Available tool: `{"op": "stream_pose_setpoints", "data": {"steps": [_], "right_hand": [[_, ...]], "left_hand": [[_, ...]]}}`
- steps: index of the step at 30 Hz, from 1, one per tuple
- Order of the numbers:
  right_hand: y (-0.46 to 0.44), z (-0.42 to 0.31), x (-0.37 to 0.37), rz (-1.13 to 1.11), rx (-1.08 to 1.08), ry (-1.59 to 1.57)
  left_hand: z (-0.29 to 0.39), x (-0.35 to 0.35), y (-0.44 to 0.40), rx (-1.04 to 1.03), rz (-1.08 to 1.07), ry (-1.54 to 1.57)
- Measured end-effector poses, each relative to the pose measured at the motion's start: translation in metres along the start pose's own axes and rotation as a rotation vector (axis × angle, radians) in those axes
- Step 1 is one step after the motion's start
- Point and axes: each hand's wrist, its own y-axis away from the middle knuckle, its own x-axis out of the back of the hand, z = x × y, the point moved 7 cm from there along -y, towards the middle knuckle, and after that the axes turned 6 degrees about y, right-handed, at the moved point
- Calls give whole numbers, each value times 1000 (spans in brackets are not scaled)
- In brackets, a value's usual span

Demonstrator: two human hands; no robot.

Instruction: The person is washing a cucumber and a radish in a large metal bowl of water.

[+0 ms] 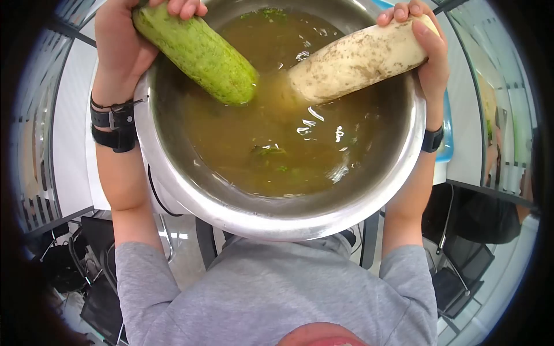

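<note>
Steel basin (283, 228), round with a wide rolled rim, sits in front of the person; brownish, cloudy water (231, 155) lies inside. Left hand (122, 43): grasping the outer end of a green gourd (199, 55), fingertips curled over its top, at the far left rim. Gourd slants inward and down toward the basin's middle; its lower tip meets the water, depth of immersion cannot be told. Right hand (434, 55): wrapped around the outer end of a white radish (360, 60), at the far right rim. Radish slopes toward the middle, inner end dipping into the water, brown smears along its skin. Inner ends of the two vegetables are near each other, apart. Green scraps (269, 150) show in the water, between the middle and the near rim; more by the far rim. Black straps (112, 130) circle the left wrist, a black band (433, 140) the right. Grey shirt (288, 288) is just beyond the near rim, on the person's side.
</note>
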Motion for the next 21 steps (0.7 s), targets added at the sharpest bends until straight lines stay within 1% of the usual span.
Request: {"op": "stream_pose_setpoints", "data": {"steps": [2, 4, 6, 8, 11, 13, 17, 20, 21], "right_hand": [[1, -2, -2, 24, 1, -28], [5, -1, -6, 167, -81, -322], [1, 9, 7, 149, -60, -288], [-2, 14, 18, 181, -19, -347], [-2, 16, 20, 198, -18, -412], [-2, 16, 22, 192, -23, -398], [-2, 16, 23, 186, -21, -332], [1, 7, 8, 152, -8, -310], [1, 7, 8, 153, -7, -309]], "left_hand": [[-1, -2, 0, 15, -27, -51], [-2, -10, 0, 36, -158, -246], [-3, -12, 1, 54, -160, -270], [-5, -15, 2, 66, -164, -295], [-11, -19, 4, 98, -158, -272], [-9, -25, 8, 153, -145, -308], [-9, -20, 5, 126, -155, -321], [-8, -8, 1, 76, -122, -274], [-8, -4, -1, 57, -91, -125]]}}
